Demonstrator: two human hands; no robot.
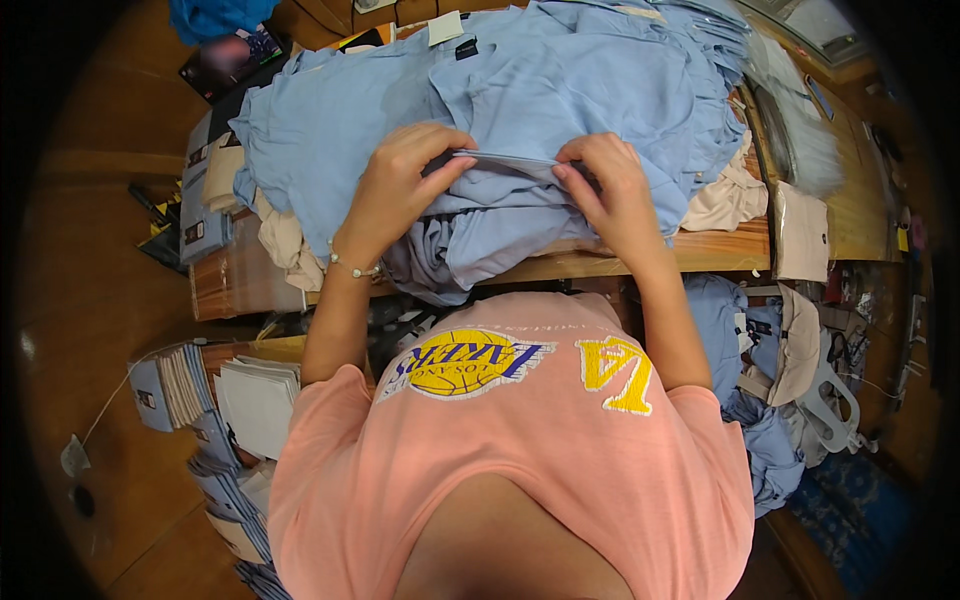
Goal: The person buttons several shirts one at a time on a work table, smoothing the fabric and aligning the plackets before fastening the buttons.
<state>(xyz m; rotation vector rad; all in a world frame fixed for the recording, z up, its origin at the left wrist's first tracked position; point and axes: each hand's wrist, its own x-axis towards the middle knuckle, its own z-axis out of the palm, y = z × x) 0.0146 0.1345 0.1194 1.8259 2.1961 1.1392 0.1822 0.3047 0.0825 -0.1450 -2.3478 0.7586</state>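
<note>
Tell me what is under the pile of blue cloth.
Cream cloth pokes out at the left and right edges of the blue cloth, on the wooden table. Whatever lies under the middle is covered.

Two hands, one left hand (408,172) and one right hand (612,185), are pictured at one counter (722,252) with one heap of light blue garments (590,75), its pieces too layered to count, two crumpled beige bunches of cloth (288,245), one square white slip (445,28), one white stack (258,408) and one bracelet (358,271).
</note>
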